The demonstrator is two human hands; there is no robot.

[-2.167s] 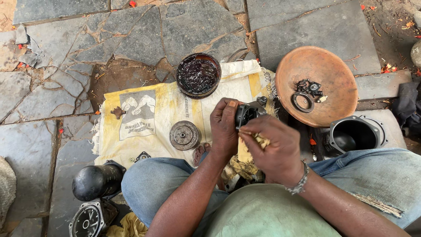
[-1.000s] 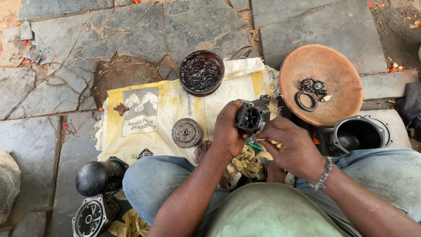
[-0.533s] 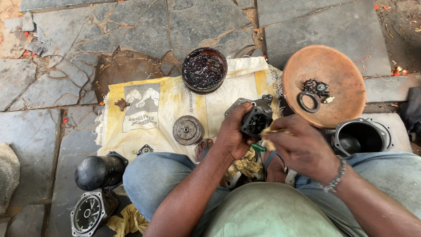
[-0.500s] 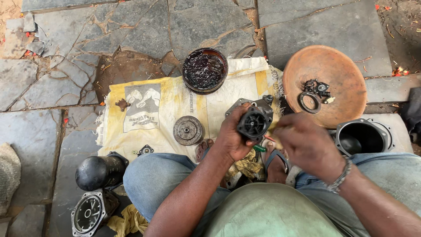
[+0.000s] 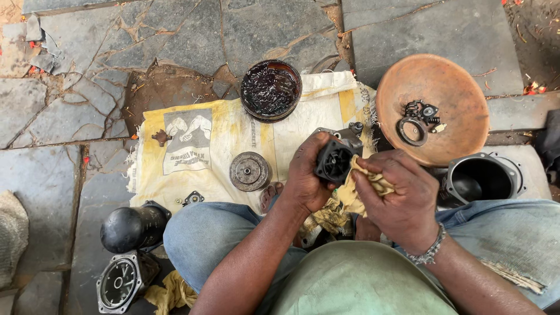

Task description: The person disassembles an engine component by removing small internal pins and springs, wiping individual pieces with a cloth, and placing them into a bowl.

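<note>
left hand (image 5: 306, 175) clamps the black housing (image 5: 333, 161), open bore facing up; right hand (image 5: 396, 195) pinches a yellow rag (image 5: 366, 178) against its right rim, touching.

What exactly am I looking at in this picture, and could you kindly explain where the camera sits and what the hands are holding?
The camera sits on a person's head and looks down, so you see their own two arms and their knees in blue trousers. There is no machine at work here, only bare hands.

The left hand grips a small dark metal part with a round opening. The right hand presses a yellow rag against it.

In front of the knees a printed yellow and white sack lies spread on stone paving. On it stand a round tin of black grease and a grey metal disc. To the right, an orange bowl holds a ring and small bits. Beside it lies a black round housing. At lower left are a black domed casing and a dial gauge.
</note>
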